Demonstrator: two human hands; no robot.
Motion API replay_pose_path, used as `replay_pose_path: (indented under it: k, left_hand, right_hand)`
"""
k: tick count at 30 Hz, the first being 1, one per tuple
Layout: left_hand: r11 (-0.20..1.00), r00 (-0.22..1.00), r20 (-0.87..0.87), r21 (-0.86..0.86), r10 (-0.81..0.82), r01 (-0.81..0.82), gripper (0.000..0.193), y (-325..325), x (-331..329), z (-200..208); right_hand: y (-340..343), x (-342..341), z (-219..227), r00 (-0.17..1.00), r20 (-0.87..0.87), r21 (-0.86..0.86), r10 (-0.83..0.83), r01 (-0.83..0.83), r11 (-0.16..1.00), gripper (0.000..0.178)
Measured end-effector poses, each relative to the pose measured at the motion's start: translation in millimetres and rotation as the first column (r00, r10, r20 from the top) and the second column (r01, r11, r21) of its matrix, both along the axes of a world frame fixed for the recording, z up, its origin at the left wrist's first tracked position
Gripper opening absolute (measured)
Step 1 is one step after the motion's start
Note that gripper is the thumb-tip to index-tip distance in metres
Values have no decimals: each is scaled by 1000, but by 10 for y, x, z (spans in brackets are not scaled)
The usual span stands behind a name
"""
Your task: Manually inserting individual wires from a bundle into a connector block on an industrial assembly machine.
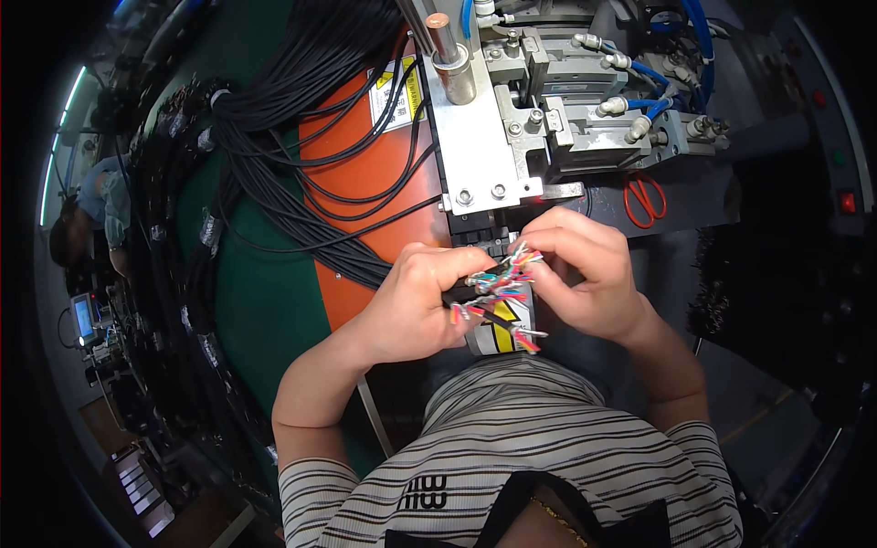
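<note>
In the head view, your left hand [409, 297], at the centre of the frame, is closed around a bunch of black cables [459, 294] whose coloured wire ends [508, 285] fan out to the right, below the metal fixture [585, 100] at upper right. Your right hand [589, 279], just right of centre, has its thumb and index fingertips at those wires, though you cannot tell whether they pinch any; 2 red-orange loops [645, 201] lie to the right of the fixture's lower edge.
</note>
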State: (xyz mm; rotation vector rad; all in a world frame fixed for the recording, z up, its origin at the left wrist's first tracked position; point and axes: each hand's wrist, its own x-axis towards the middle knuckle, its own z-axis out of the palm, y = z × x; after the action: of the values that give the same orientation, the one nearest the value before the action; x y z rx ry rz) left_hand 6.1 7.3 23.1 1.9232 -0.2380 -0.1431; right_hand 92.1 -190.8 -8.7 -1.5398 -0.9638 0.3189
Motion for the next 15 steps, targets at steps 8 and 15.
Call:
replay_pose_path:
  k: [8,15]
  left_hand:
    - [992,992,-101,-111,-77,66,13,89,58,60]
    - [972,950,-289,-229,-117,50,16,79,86,43]
  right_hand:
    - [7,16,-66,952,-296,33,77,-70,997,11]
    - [6,27,-61,995,-104,-40,-8,4,999,10]
